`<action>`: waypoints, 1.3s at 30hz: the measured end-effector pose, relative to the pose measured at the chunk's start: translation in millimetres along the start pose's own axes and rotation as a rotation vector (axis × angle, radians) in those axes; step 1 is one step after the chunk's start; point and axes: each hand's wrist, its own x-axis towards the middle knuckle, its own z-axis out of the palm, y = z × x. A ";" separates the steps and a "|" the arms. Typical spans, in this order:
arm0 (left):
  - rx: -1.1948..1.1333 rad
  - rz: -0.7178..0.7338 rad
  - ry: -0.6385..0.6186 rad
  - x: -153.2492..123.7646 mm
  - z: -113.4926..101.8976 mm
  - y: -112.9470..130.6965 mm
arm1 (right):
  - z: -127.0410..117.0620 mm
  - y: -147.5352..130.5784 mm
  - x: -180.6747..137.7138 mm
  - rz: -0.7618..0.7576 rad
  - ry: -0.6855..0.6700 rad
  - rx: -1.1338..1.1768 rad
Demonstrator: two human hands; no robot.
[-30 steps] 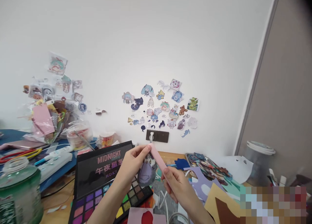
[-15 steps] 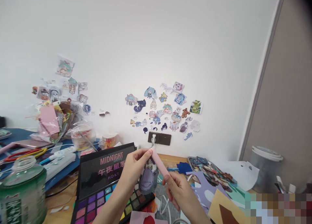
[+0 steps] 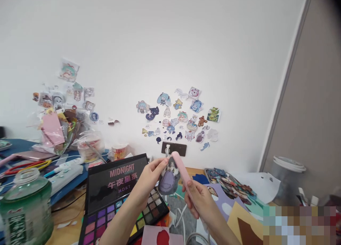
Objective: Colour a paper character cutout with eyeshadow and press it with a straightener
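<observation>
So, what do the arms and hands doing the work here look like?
They're a person's own. The left hand and right hand are bare, with no gloves, and I see no rings. The left forearm and right forearm show no sleeve, watch or bracelet along most of their length. Nail details are too small to tell.

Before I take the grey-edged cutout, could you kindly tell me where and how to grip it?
Probably pinch the cutout by its rounded lower edge, coming from below, across both faces: it looks thin and flat, the left hand holds its upper left edge, and the pink tool in the right hand is by its upper right.
</observation>
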 end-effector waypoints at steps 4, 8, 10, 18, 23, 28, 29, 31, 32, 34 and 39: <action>-0.022 -0.011 -0.043 -2.3 2.5 -2.2 | -1.9 -1.7 0.2 -0.012 0.036 0.040; -0.044 -0.049 -0.065 -2.0 6.3 -4.1 | -1.2 -2.5 0.6 -0.015 0.051 0.057; -0.054 -0.062 -0.039 -1.5 8.4 -4.7 | -0.5 -3.5 0.3 -0.004 0.048 0.060; -0.035 -0.027 0.039 -0.1 7.7 -9.0 | 0.7 -9.9 -3.4 0.043 0.034 0.054; 0.010 0.005 0.020 -2.3 5.6 -7.1 | 0.2 -11.1 -3.5 0.051 0.081 0.065; 0.036 -0.002 -0.032 -3.2 8.9 -5.2 | 0.6 -15.7 -5.8 0.022 0.160 0.116; 0.033 -0.009 -0.036 -3.1 9.4 -5.2 | 0.5 -16.5 -6.1 0.032 0.178 0.144; 0.017 -0.030 -0.042 -2.6 9.4 -5.8 | -0.2 -17.6 -6.4 0.056 0.189 0.218; 0.002 -0.043 -0.043 -2.0 9.0 -6.7 | -0.8 -17.8 -6.2 0.070 0.178 0.272; -0.040 -0.071 -0.041 0.1 7.3 -9.7 | -2.2 -17.5 -5.6 0.096 0.143 0.371; -0.216 -0.182 -0.042 8.9 1.5 -20.3 | -4.9 -13.4 -3.9 0.160 0.087 0.470</action>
